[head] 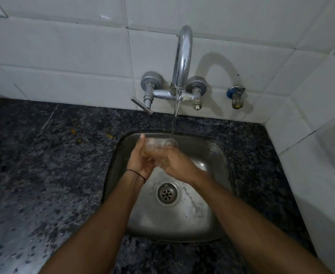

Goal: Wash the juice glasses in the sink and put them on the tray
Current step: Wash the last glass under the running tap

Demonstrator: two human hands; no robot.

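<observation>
Head camera, over a steel sink [220, 153]: a person holds a clear juice glass [156, 145] under the stream from a wall tap [183, 56], above the basin's far end. The left hand [141, 158] curls round one end, thumb up; the right hand [175, 161] wraps its fingers over the near side. The glass lies roughly on its side, long axis left to right, one round end toward the falling water; mouth or base is unclear. Wet, thin and rigid, it looks slippery and breakable, best gripped round the body. No tray is visible.
</observation>
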